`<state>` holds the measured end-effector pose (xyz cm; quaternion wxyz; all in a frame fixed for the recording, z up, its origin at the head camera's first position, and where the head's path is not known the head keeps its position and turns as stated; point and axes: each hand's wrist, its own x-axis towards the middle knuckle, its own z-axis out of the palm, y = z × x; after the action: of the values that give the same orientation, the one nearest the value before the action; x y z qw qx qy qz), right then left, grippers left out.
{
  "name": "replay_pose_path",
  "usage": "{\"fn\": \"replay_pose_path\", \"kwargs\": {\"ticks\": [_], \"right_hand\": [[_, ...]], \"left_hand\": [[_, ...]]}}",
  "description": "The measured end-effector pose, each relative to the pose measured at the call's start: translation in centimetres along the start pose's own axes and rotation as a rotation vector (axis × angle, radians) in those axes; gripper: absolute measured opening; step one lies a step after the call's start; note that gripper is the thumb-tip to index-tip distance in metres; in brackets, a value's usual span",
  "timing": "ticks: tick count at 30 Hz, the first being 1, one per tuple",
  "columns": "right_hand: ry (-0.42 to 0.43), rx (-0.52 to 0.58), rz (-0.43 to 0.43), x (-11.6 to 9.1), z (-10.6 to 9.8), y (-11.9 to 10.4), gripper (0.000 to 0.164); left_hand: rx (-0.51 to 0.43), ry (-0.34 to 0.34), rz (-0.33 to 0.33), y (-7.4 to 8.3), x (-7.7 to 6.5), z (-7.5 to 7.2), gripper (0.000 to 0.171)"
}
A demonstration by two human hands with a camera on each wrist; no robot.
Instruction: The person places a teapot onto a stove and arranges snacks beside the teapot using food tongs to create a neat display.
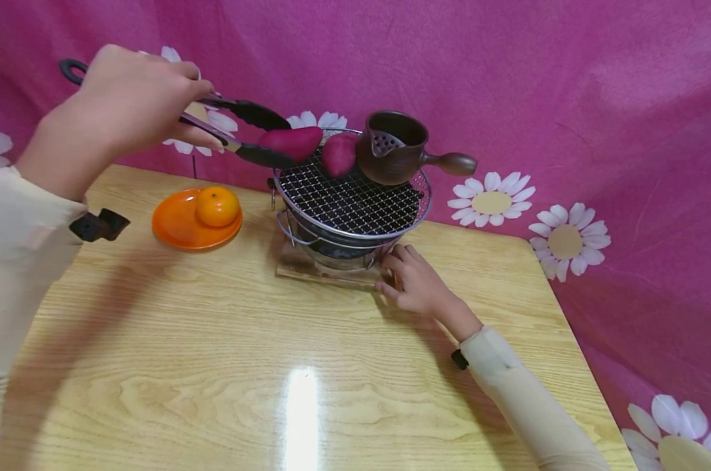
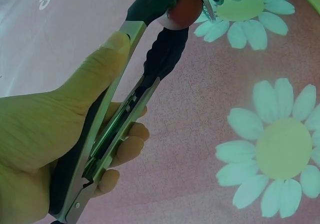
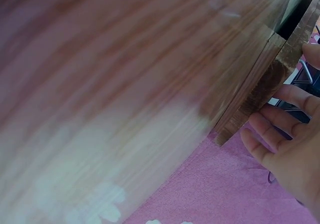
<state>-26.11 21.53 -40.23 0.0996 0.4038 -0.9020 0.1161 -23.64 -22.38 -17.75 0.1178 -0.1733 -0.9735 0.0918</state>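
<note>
My left hand (image 1: 131,98), raised at the upper left, grips kitchen tongs (image 2: 114,97) with black scalloped tips. Between those tips is a purple-red sweet potato (image 1: 299,142), at the left rim of a round grill with a wire mesh (image 1: 349,206); whether it touches the mesh I cannot tell. A second sweet potato (image 1: 339,156) lies on the mesh beside a dark brown side-handled pot (image 1: 384,160). Low at the grill's right, my right hand (image 1: 420,288) holds the end of the wooden board (image 1: 326,277) under the grill, thumb in front and fingers behind.
An orange plate (image 1: 175,226) with a mandarin (image 1: 218,206) on it stands left of the grill on the wooden table (image 1: 214,340). A pink cloth (image 1: 508,78) with white daisies hangs behind and along the right side.
</note>
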Motion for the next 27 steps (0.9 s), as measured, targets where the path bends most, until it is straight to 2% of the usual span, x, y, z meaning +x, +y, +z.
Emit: {"fn": "replay_pose_path", "kwargs": {"ticks": [17, 27], "right_hand": [[-0.01, 0.008, 0.009, -0.1, -0.1, 0.0, 0.032], [-0.012, 0.009, 0.017, -0.3, -0.1, 0.1, 0.031]], "left_hand": [[-0.008, -0.001, 0.021, 0.5, 0.3, 0.1, 0.067], [-0.001, -0.02, 0.024, 1.0, 0.4, 0.5, 0.071]]}}
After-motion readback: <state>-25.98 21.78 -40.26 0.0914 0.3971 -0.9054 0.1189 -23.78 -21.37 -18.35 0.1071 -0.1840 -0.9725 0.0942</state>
